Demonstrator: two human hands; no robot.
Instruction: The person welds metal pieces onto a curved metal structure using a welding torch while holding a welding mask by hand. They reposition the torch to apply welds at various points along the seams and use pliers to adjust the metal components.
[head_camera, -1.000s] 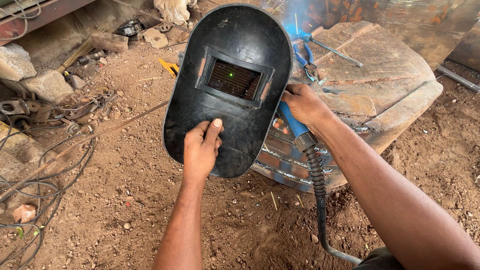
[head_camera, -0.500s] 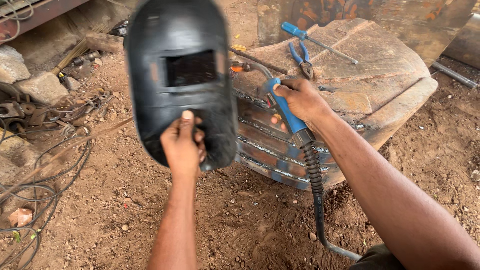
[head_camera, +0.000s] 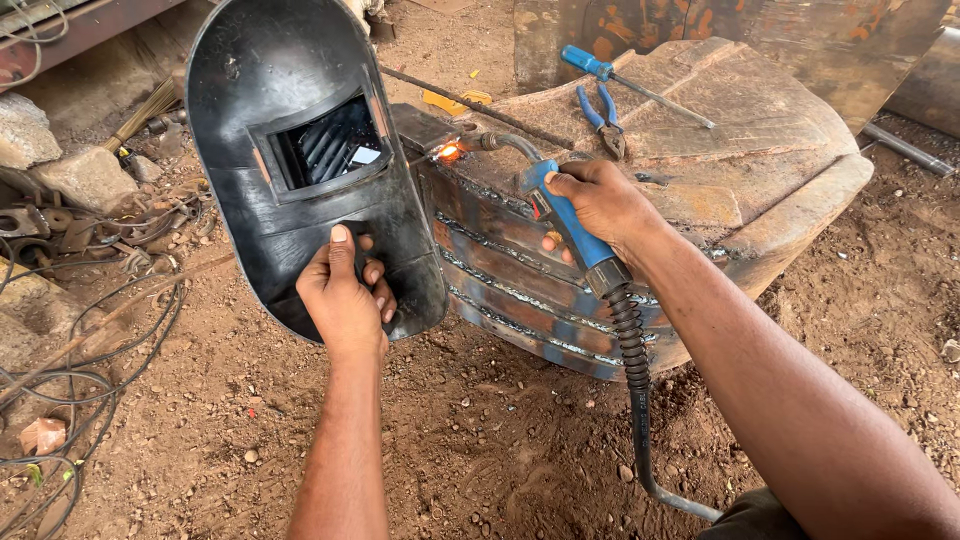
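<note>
Welding looks under way: right hand (head_camera: 600, 205) has its grip clamped on the blue torch (head_camera: 565, 220), tip glowing at the rusty steel part (head_camera: 720, 190) on the dirt floor, left hand (head_camera: 345, 290) clamped on the shield (head_camera: 290, 120) beside it, so steadiness along the seam matters next.

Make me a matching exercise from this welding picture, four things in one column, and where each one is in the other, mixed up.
1. welding shield
2. welding torch
3. pliers
4. stones

a. gripped in the right hand
b. on the dirt at far left
c. held by the left hand
d. lying on top of the metal workpiece

Pairs: 1-c, 2-a, 3-d, 4-b
</note>
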